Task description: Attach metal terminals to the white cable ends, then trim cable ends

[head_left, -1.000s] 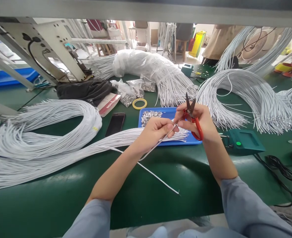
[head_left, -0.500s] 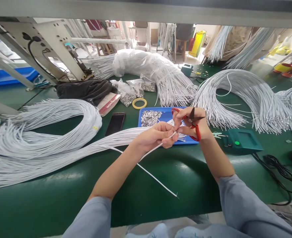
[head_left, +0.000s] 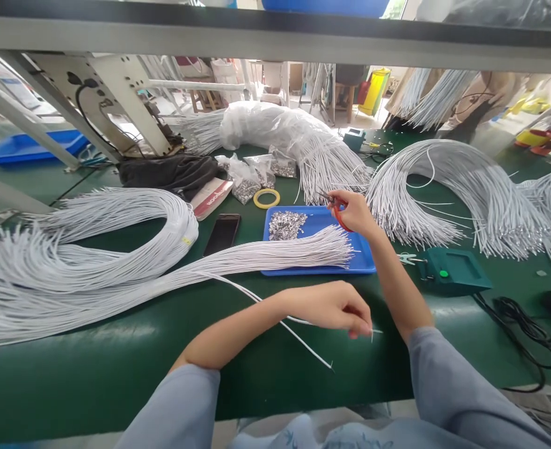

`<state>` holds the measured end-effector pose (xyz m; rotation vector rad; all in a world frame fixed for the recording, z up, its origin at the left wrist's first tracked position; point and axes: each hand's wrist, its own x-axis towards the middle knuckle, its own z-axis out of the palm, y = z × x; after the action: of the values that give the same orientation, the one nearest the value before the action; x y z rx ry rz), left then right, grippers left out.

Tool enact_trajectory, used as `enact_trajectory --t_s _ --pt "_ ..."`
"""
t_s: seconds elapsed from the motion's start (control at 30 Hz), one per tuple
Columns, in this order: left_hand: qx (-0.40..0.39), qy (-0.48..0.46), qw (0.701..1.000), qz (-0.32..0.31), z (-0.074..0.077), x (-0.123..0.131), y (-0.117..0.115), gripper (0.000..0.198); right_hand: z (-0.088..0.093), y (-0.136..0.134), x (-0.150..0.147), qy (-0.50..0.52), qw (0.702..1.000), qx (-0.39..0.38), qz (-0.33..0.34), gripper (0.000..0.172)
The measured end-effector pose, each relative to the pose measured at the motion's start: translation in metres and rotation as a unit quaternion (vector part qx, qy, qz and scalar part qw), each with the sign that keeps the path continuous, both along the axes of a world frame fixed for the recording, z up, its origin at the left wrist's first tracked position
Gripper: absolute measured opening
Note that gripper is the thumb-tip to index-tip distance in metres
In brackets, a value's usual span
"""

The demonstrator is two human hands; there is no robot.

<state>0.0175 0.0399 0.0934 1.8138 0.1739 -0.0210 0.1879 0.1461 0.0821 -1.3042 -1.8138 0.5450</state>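
My left hand (head_left: 338, 307) is closed on a white cable near the table's front, and the cable's split end sticks out past the fingertips. Another single cable (head_left: 306, 344) lies on the table below that wrist. My right hand (head_left: 354, 212) grips red-handled scissors (head_left: 340, 215) above the blue tray (head_left: 319, 272), blades toward the upper left. In the tray lie small silver metal pieces (head_left: 285, 225) and the ends of a long bundle of white cables (head_left: 256, 254).
A phone (head_left: 222, 234), yellow tape roll (head_left: 266, 198) and bags of metal parts (head_left: 246, 187) lie behind the bundle. A green device (head_left: 457, 269) stands right of the tray. Coiled cables (head_left: 176, 224) lie left; more bundles (head_left: 472, 187) are at the back right. A shelf beam (head_left: 275, 43) crosses overhead.
My hands have parted. The left moved down toward the front with the cable; the right moved up and left with the scissors, now pointing left. The camera view has shifted slightly.
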Motion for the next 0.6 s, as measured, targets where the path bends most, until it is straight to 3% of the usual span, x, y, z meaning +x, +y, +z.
enact_trajectory --t_s 0.13,0.27,0.5,0.6 --pt "0.243 0.062 0.966 -0.061 -0.019 0.008 -0.007 0.019 -0.008 0.013 0.009 -0.138 0.985 -0.044 -0.090 0.037" --pt "0.425 0.155 0.891 0.045 -0.027 0.007 0.002 0.026 -0.011 0.016 0.012 -0.150 0.979 -0.051 -0.128 0.039" --pt "0.496 0.281 0.803 0.174 -0.019 -0.005 0.040 0.023 -0.010 0.019 0.016 -0.055 0.985 -0.008 -0.165 0.040" --pt "0.500 0.327 0.778 0.196 -0.021 -0.010 0.059 0.027 -0.008 0.018 0.017 0.000 0.986 0.015 -0.167 0.039"
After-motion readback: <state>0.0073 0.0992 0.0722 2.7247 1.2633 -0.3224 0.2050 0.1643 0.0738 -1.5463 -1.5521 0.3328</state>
